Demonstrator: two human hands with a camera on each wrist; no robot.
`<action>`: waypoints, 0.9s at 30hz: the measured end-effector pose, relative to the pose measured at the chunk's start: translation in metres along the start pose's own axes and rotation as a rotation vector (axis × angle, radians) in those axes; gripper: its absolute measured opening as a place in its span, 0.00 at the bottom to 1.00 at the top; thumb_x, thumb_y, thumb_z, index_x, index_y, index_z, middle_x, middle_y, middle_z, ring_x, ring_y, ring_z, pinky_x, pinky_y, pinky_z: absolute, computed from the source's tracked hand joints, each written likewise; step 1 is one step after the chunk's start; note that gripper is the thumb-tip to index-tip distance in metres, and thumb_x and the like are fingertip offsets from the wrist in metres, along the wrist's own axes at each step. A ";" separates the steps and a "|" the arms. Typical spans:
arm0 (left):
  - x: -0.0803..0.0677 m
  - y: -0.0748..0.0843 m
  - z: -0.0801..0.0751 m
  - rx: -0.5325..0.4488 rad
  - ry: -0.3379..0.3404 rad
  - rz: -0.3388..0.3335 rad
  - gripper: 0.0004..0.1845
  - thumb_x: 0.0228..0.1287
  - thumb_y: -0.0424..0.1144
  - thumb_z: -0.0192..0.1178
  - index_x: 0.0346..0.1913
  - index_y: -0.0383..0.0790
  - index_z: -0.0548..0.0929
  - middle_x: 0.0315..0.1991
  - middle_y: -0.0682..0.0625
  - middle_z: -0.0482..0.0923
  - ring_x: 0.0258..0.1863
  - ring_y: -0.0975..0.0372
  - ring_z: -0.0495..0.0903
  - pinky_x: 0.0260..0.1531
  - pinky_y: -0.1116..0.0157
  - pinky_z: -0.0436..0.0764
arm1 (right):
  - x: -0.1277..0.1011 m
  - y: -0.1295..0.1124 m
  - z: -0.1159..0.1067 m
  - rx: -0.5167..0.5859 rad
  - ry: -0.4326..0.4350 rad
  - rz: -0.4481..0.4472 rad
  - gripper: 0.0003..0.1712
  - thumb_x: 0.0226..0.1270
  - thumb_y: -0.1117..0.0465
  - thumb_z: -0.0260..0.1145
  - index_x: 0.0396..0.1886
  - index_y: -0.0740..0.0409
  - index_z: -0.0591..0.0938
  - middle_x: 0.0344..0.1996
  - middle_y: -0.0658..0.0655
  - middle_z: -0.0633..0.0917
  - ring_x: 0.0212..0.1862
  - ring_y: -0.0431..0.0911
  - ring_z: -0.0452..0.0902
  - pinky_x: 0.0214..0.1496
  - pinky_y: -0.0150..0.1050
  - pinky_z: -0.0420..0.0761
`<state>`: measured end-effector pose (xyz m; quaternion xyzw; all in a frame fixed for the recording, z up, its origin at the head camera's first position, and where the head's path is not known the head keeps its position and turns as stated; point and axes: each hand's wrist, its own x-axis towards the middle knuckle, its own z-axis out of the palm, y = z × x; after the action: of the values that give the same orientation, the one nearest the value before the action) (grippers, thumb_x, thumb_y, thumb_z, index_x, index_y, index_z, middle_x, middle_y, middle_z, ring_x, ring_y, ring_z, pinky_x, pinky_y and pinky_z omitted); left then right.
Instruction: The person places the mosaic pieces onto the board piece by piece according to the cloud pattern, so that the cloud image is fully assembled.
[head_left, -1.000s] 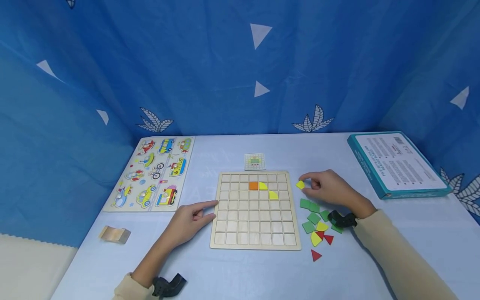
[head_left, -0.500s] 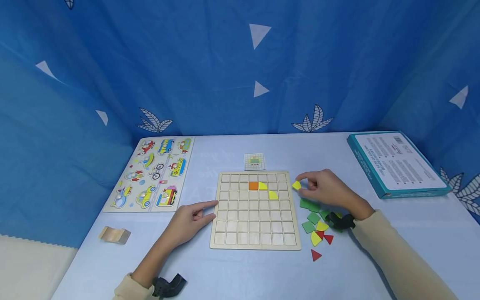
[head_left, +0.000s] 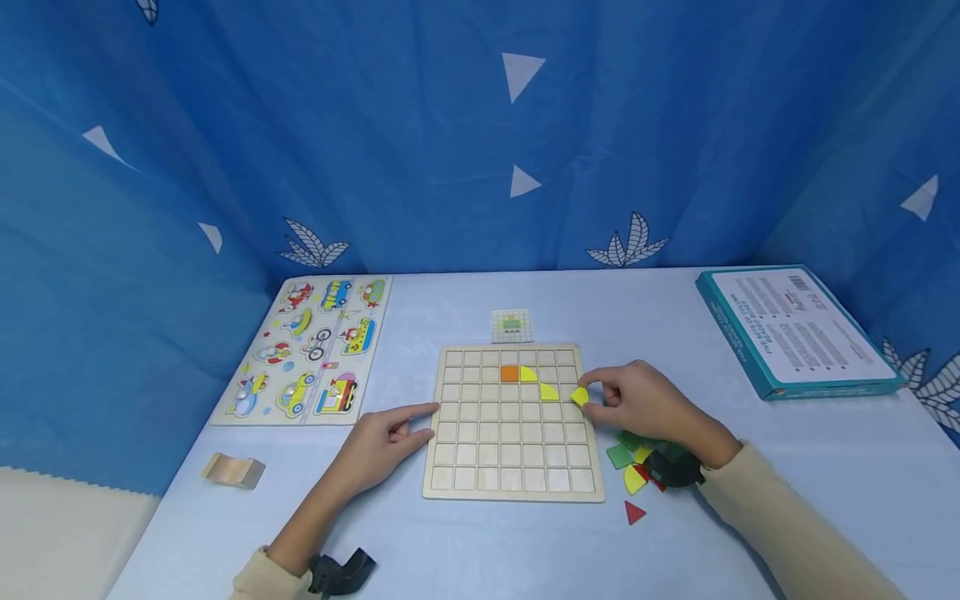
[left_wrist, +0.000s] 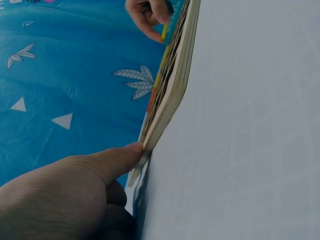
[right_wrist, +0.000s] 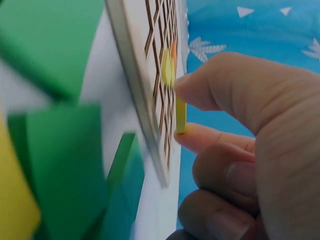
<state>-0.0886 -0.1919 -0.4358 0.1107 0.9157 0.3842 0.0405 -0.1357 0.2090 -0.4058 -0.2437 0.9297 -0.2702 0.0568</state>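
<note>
My right hand (head_left: 641, 404) pinches a yellow quarter-circle tile (head_left: 580, 396) between thumb and index finger, over the right edge of a wooden grid board (head_left: 510, 454). In the right wrist view this tile (right_wrist: 181, 115) is seen edge-on, close over the grid. My left hand (head_left: 378, 446) rests against the board's left edge with index finger and thumb extended; the left wrist view has a fingertip right at the board's rim (left_wrist: 175, 95). In the grid's upper part lie an orange square (head_left: 509, 373) and two yellow quarter-circles (head_left: 549, 392).
Green tiles (head_left: 620, 456), yellow quarter-circles (head_left: 634, 480) and red triangles (head_left: 634, 512) lie right of the board, partly under my right wrist. A pattern card (head_left: 512, 326) lies behind it. Around stand a vehicle puzzle (head_left: 270, 383), a wooden block (head_left: 234, 471) and a teal-edged box (head_left: 802, 329).
My right hand has moved left and nearer to me with the yellow quarter-circle tile, from beside the board to over its right edge. My left hand has stayed at the left edge.
</note>
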 end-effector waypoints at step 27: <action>0.000 -0.001 0.000 0.016 0.007 0.005 0.19 0.66 0.46 0.71 0.59 0.58 0.86 0.14 0.61 0.62 0.15 0.69 0.59 0.20 0.69 0.61 | 0.000 -0.036 0.028 -0.157 0.109 0.017 0.20 0.59 0.48 0.79 0.46 0.54 0.90 0.11 0.40 0.68 0.15 0.36 0.62 0.19 0.32 0.59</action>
<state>-0.0887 -0.1923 -0.4364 0.1119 0.9186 0.3773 0.0352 -0.1138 0.1696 -0.4109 -0.2244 0.9518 -0.2090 -0.0109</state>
